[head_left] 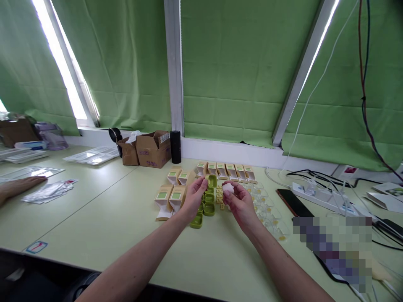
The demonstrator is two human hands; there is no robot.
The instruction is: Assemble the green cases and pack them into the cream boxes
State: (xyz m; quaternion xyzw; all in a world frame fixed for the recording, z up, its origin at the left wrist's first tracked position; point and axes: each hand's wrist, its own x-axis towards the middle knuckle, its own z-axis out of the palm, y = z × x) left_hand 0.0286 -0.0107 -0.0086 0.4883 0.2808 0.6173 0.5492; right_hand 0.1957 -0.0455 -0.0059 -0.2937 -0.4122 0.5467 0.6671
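Note:
My left hand (195, 195) pinches a small olive-green square case (213, 181) by its left edge, tilted up. In my right hand (242, 204) a small white rounded piece (228, 188) sits between thumb and fingers; its exact kind is unclear. Under and between the hands stand several more green cases (209, 209) in rows. Just right of them lie small yellow pieces (219, 195), partly hidden by my right hand. Beyond my right wrist are clear plastic packs with yellow dots (266, 207). Left of my left hand stand open folded cartons (175, 196) with green windows.
A row of similar cartons (225, 170) stands at the back. Two brown cardboard boxes (153, 151) and a black cylinder (175, 147) are behind. A phone (292, 202) and power strip (317, 197) with cables lie right. Another person's hand (27, 184) rests left near white packets (50, 191).

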